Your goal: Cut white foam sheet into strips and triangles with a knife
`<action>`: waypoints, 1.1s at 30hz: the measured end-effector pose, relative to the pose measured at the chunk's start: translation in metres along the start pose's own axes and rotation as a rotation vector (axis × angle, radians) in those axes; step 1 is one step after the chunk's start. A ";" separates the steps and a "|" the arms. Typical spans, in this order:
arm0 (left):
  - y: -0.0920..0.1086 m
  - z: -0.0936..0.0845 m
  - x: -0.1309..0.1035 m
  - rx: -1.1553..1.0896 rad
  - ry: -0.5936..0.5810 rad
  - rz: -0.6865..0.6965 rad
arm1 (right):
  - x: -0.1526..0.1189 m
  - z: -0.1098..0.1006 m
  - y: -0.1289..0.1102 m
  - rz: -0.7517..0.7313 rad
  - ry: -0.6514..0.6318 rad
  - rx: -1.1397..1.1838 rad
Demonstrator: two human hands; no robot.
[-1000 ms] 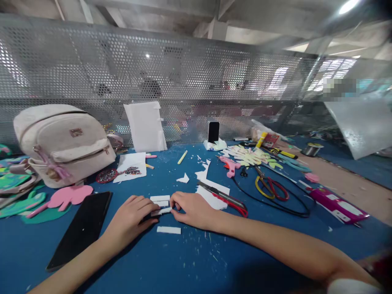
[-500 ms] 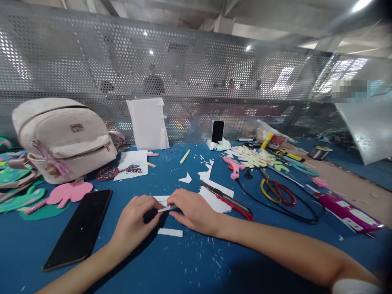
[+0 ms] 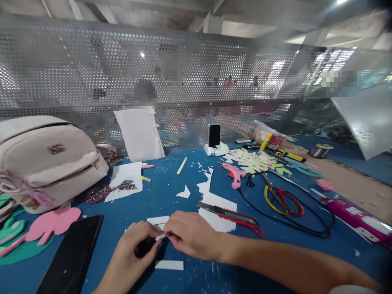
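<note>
Between my two hands is a small white strip (image 3: 160,237), perhaps paper or foam; most of it is hidden by my fingers. My left hand (image 3: 134,249) pinches its left end between thumb and forefinger. My right hand (image 3: 191,234) closes over the other end, its fingertips pressed together. Just behind the hands lies another white strip (image 3: 158,220) on the blue table. A third white strip (image 3: 169,265) lies flat in front of them. Right of my right hand, a red utility knife (image 3: 229,213) rests across a cut white sheet (image 3: 220,204).
A black phone (image 3: 72,257), pink cutout (image 3: 56,224) and backpack (image 3: 52,159) are at left. To the right lie a pink glue gun (image 3: 234,173), scissors (image 3: 280,196) and a pile of pale strips (image 3: 251,159). A perforated metal panel (image 3: 190,73) stands behind.
The view has tilted up and shifted slightly, so the table things sit lower. Both hands stay on the small white strip, the right fingers curled tighter over it.
</note>
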State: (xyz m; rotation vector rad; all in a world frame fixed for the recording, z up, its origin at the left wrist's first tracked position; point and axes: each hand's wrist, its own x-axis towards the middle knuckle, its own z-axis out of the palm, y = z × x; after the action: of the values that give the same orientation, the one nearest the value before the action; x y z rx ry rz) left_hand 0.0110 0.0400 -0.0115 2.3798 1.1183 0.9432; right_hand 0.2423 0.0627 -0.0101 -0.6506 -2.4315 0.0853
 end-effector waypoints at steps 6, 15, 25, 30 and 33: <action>-0.002 0.000 0.000 -0.021 -0.027 -0.024 | 0.005 0.001 -0.003 0.015 -0.012 0.049; 0.000 -0.002 -0.003 -0.071 -0.007 -0.032 | 0.003 0.001 -0.005 -0.020 0.039 0.175; -0.004 -0.005 -0.005 -0.175 0.050 -0.124 | -0.001 -0.006 -0.006 0.185 0.076 0.323; -0.011 0.000 -0.007 -0.218 0.012 -0.169 | 0.000 -0.005 -0.005 0.251 0.069 0.328; -0.011 -0.002 -0.008 -0.218 -0.017 -0.153 | 0.000 -0.004 -0.004 0.252 0.058 0.329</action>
State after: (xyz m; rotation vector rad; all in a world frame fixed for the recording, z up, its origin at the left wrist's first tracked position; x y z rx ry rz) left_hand -0.0004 0.0407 -0.0198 2.0939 1.1118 0.9387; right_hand 0.2427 0.0587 -0.0063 -0.7892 -2.1990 0.5486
